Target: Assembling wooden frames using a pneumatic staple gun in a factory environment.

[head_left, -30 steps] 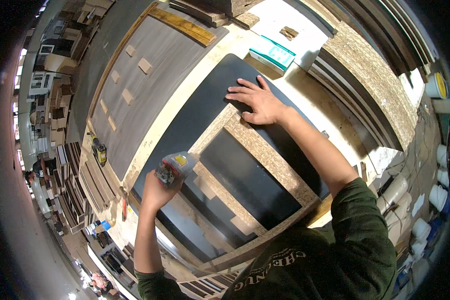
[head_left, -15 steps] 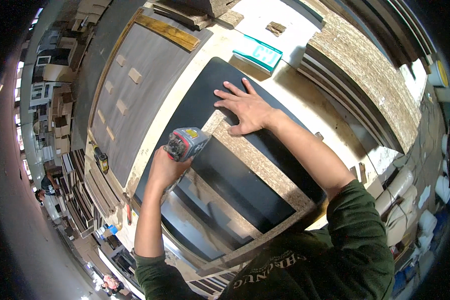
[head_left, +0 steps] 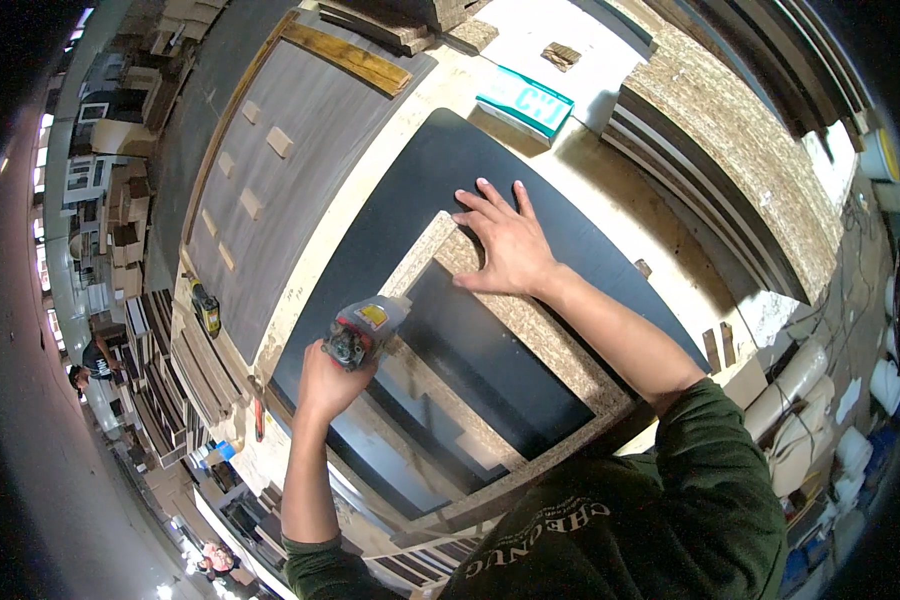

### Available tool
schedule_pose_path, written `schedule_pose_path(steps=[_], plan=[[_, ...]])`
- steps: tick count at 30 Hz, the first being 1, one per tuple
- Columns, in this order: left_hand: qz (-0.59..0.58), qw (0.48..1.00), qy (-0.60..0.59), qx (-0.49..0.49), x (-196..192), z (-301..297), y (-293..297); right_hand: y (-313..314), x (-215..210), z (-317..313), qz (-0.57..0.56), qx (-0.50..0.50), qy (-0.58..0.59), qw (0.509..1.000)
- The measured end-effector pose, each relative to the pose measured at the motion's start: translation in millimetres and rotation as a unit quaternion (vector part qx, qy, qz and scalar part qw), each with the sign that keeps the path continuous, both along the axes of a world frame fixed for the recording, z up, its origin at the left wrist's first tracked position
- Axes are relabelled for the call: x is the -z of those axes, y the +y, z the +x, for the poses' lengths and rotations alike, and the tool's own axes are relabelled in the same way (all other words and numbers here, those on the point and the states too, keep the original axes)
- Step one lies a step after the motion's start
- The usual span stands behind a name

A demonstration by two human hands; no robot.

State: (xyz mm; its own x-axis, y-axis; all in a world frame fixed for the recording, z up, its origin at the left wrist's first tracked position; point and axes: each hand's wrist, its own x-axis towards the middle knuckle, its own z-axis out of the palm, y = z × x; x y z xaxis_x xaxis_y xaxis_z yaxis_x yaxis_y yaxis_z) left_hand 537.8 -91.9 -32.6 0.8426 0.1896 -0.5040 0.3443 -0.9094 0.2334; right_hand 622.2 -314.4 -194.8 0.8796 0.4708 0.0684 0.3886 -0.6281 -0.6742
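My left hand (head_left: 332, 378) grips a small power tool (head_left: 363, 330) with a grey body and a yellow label, held against the left rail of a chipboard frame (head_left: 560, 345). The frame lies on a large black panel (head_left: 400, 225) on the workbench. My right hand (head_left: 508, 243) presses flat, fingers spread, on the frame's far corner. Inside the frame the black panel shows through.
A grey board (head_left: 290, 170) with small wood blocks lies to the left, a yellow-black tool (head_left: 206, 308) at its near end. A teal box (head_left: 525, 103) sits beyond the black panel. Chipboard sheets (head_left: 740, 140) are stacked at right. Other people stand far left below.
The view has shifted. My left hand has carried the tool along the frame's left rail. My right hand still presses on the frame's far corner.
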Motion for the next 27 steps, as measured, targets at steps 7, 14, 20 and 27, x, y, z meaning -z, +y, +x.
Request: schedule_pose_path(steps=[7,14,20,27], plan=[[-0.014,0.993,-0.120,0.000,-21,-44,26,-1,-3,1,0.034,0.018,0.017,0.999],[-0.017,0.992,-0.065,-0.105,-25,-141,27,-3,1,-3,0.032,0.023,0.021,0.999],[0.002,0.973,0.030,-0.228,-7,-213,-14,0,5,-5,0.038,0.024,0.017,0.999],[-0.177,0.948,0.018,-0.263,1,-266,-28,4,-1,2,0.018,0.023,0.048,0.998]])
